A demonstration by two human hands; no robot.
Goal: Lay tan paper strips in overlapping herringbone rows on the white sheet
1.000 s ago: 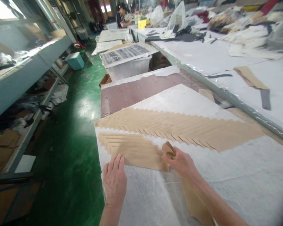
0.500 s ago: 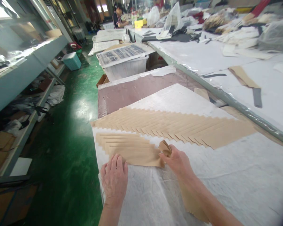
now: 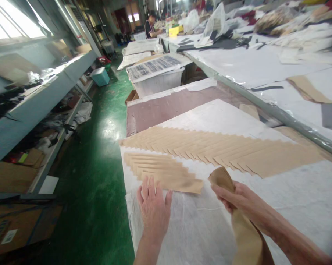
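Note:
Tan fabric pieces lie on a white-covered table (image 3: 188, 224) in two overlapping rows. The long row (image 3: 221, 147) runs diagonally across the cover, and a shorter row (image 3: 166, 173) is nearer to me. My left hand (image 3: 154, 206) rests with spread fingers, its fingertips on the lower left edge of the short row. To the right of that row, my right hand (image 3: 237, 198) is closed round a bundle of tan strips (image 3: 222, 178). The folded end sticks up above the fingers, and the rest hangs down towards the bottom edge of the view.
Left of the table is a green floor (image 3: 99, 184) and a long shelf (image 3: 44, 99) with boxes and bags. A lidded white bin (image 3: 159, 82) stands beyond the table. On the right, another table (image 3: 237, 70) holds fabric heaps. A person (image 3: 150, 25) is far back.
My right hand has moved right, away from the short row, with the bundle. My left hand's fingers have spread a little at the row's edge. The whole view has shifted slightly.

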